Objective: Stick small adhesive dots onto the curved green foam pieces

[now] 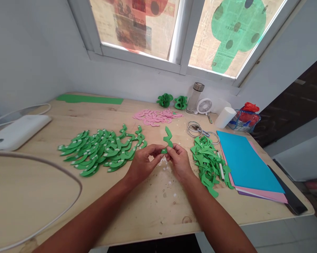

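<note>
Between both hands, above the middle of the wooden table, is a green paper cutout [168,136] with a wavy, zigzag outline and a small white patch near its lower end. My left hand [149,156] pinches that lower end from the left. On the other side, my right hand [178,158] grips it between thumb and fingers. Left of my hands spreads a heap of similar green cutouts with white patches [95,149]. A pile of green paper pieces [206,160] lies to the right, with a white pen [221,168] on it. Tiny white scraps dot the wood below my hands.
Pink paper cutouts [154,116] lie farther back, near two green paper ornaments [165,100]. A glass bottle [194,96], small fan [204,105], tape rings [194,129] and scissors stand or lie behind right. Blue sheets [249,160] cover the right side; a white power bank [21,131] and cable are left.
</note>
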Available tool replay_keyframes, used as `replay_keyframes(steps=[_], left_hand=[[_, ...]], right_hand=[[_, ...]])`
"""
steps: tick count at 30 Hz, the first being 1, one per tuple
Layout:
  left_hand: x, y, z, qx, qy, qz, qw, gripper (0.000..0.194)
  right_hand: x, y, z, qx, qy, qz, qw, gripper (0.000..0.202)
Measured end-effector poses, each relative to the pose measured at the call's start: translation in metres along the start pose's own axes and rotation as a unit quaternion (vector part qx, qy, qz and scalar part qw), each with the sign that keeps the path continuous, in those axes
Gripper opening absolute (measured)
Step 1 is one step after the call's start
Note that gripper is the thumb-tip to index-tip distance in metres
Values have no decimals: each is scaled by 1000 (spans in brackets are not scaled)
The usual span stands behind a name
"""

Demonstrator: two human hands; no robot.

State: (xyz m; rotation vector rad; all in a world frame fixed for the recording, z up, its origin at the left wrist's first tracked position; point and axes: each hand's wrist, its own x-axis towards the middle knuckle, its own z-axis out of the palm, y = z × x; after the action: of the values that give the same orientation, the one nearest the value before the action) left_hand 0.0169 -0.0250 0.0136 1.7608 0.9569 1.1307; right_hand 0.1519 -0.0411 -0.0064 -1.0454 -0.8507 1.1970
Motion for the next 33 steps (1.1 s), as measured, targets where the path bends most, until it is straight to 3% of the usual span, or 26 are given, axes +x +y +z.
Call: replay_keyframes(steps=[3, 7, 13, 20, 23, 28, 33], left_hand=[[1, 1, 0, -91, 7, -63, 994, 29], [5, -2, -2, -204, -4, -139, 969, 26], [8, -8, -7, -271, -42, -181, 944, 21], [8, -4, -14, -351, -114, -229, 901, 22], [9, -4, -14, -329, -104, -213, 914, 20], [8, -2, -11, -230, -49, -135, 962, 15], [5, 1, -9, -127, -27, -66, 989, 11]], right_hand=[[1, 1, -1, -28, 9, -32, 999, 25], [0, -1, -1, -58, -17, -54, 997, 26], [-3, -3, 0, -44, -55, -67, 995, 25], [-5, -6, 2, -4, -84, -23, 996, 32], [-5, -6, 2, 13, -83, -14, 996, 30], [-4, -4, 1, 24, -77, -6, 997, 25], [-5, -4, 1, 20, -61, 1, 998, 24]])
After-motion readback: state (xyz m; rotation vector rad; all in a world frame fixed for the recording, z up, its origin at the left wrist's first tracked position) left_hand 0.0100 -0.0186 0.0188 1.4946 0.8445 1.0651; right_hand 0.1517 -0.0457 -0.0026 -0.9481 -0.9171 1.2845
